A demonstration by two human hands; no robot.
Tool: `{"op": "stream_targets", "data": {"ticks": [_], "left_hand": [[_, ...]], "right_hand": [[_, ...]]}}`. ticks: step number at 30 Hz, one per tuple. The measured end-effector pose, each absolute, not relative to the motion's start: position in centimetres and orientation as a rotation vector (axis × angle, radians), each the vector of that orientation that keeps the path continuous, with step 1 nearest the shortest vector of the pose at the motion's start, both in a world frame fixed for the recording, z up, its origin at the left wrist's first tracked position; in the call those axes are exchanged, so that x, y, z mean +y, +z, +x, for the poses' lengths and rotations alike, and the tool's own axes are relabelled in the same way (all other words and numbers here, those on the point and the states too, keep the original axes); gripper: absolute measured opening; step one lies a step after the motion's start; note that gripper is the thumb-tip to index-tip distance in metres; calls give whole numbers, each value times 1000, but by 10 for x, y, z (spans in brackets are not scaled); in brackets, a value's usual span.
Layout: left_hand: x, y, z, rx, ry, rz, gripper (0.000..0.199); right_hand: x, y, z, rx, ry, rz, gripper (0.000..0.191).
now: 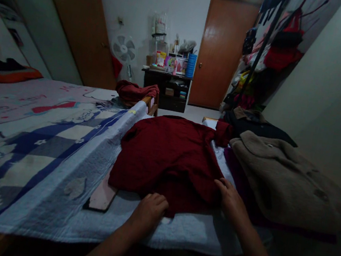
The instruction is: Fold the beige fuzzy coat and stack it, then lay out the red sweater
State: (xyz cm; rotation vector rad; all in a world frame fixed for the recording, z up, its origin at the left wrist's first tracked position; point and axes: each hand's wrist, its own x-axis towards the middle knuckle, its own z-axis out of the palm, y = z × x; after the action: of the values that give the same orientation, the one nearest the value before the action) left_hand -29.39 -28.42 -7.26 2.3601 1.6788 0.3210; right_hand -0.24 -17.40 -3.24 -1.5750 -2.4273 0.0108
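Note:
A dark red sweater (167, 149) lies spread on a pale blue cloth in front of me, its near edge rumpled and partly raised in folds. One sleeve (223, 132) sticks out at the far right. At the near hem, my left hand (151, 210) has its fingers curled over the fabric. My right hand (226, 192) pinches the sweater's right edge close to the near corner. A flat pinkish board (103, 195) with a dark end pokes out from under the left side of the sweater.
Folded coats, one greyish brown (281, 179), are piled on the right. To the left is a bed with a patterned sheet (43, 143). A reddish cloth (137, 92) rests at its far corner. Behind stand a fan (124, 48), a dark cabinet (166, 91) and a wooden door (222, 50).

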Motion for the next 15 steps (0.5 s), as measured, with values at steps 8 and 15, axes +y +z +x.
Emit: {"op": "stream_targets", "data": {"ticks": [8, 15], "left_hand": [[-279, -48, -292, 1880, 636, 2411, 33], [-236, -42, -304, 2071, 465, 2402, 51]], "right_hand": [[-185, -4, -2, -2318, -275, -1548, 38], [-187, -18, 5, -2590, -267, -1675, 29]]}}
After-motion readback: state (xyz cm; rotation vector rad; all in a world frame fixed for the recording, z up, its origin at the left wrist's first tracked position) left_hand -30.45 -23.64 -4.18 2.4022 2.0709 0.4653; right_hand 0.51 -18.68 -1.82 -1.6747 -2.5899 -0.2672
